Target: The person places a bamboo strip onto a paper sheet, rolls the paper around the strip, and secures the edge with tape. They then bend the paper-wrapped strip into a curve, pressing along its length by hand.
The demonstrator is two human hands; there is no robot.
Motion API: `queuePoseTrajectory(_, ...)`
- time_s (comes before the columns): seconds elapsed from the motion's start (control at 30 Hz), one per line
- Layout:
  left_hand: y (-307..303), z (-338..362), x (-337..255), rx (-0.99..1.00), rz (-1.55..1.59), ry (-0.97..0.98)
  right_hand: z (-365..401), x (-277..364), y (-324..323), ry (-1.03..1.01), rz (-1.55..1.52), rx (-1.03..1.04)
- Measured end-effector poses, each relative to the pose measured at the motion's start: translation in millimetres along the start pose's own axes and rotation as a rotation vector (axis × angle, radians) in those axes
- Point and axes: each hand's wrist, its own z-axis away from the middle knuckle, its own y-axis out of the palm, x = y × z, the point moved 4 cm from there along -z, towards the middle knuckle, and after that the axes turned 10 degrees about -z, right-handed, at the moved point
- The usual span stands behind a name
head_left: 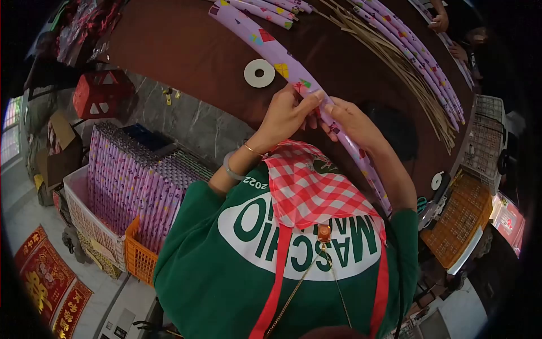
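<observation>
A long purple patterned roll (282,62) lies diagonally across the dark brown table (169,39), its lower part passing in front of the body. My left hand (289,113) pinches the roll near its middle, fingers partly hidden behind it. Close beside it, my right hand (353,123) is wrapped round the same roll, thumb on top and fingertips underneath. The two thumbs nearly meet. Just left of the roll, a white tape reel (250,74) lies flat on the table.
More purple rolls (418,56) and thin brown strips (389,51) lie at the right. Another person's hand (439,23) shows at top right. Left stand a red stool (101,93) and a basket (84,198) packed with purple rolls. Scissors (422,204) lie at the right edge.
</observation>
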Motion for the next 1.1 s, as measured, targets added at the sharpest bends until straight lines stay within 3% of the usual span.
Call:
queuePoseTrajectory(0.17,-5.0,-0.2,0.2,-0.014,0.03,0.009,8.8,5.0,-2.2,0.065,-0.138,0.039)
queuePoseTrajectory(0.27,-7.2,2.1,-3.9,-0.005,0.014,-0.037,13.9,-2.3,-1.2,0.173,-0.382,0.098)
queuePoseTrajectory(0.57,-3.3,-2.5,-1.7,-0.022,-0.021,-0.051,14.6,-13.2,-3.2,0.021,-0.057,0.038)
queuePoseTrajectory(1.1,5.5,3.0,-5.8,0.055,0.033,-0.103,27.0,-9.7,0.7,0.06,-0.142,0.151)
